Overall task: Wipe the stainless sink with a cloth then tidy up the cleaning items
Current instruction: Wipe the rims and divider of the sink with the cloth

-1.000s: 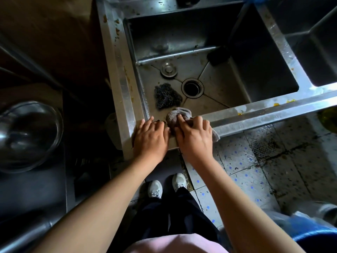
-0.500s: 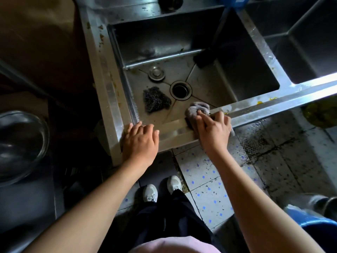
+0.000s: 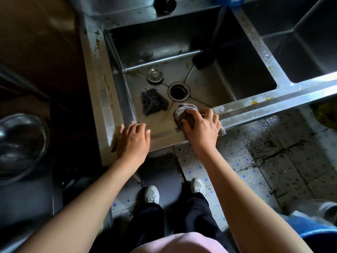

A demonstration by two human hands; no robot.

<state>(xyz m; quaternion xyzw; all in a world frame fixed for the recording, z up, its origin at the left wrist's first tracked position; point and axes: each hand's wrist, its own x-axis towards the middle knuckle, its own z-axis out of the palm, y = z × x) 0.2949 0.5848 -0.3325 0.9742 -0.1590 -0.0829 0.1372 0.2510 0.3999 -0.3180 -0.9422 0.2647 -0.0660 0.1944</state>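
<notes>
- Stainless steel sink (image 3: 102, 99) – we judge the wiping far from done: the basin floor and rims look spotted, and the grey wadded cloth (image 3: 182, 111) sits on the inner edge of the front rim, partly hanging into the basin.
- Our right hand (image 3: 202, 126) curls over that cloth, thumb and fingers gripping it and pressing down. Our left hand (image 3: 133, 141) lies on the front-left corner of the rim, fingers close together, holding nothing.
- A tail of cloth hangs off the outer side of the rim; if the grip loosens mid-stroke, the cloth could drop to the floor.
- The yellow scraps (image 3: 254, 102) on the rim to the right lie in the likely wiping path – a careless sweep could push them onto the tiles rather than into the basin.
- The round open drain (image 3: 178, 91) has no cover; its round metal drain plug (image 3: 155, 75) lies apart, so swept debris may go down.
- The dark steel-wool scourer (image 3: 153, 103) lies just beside the cloth and could snag it.
</notes>
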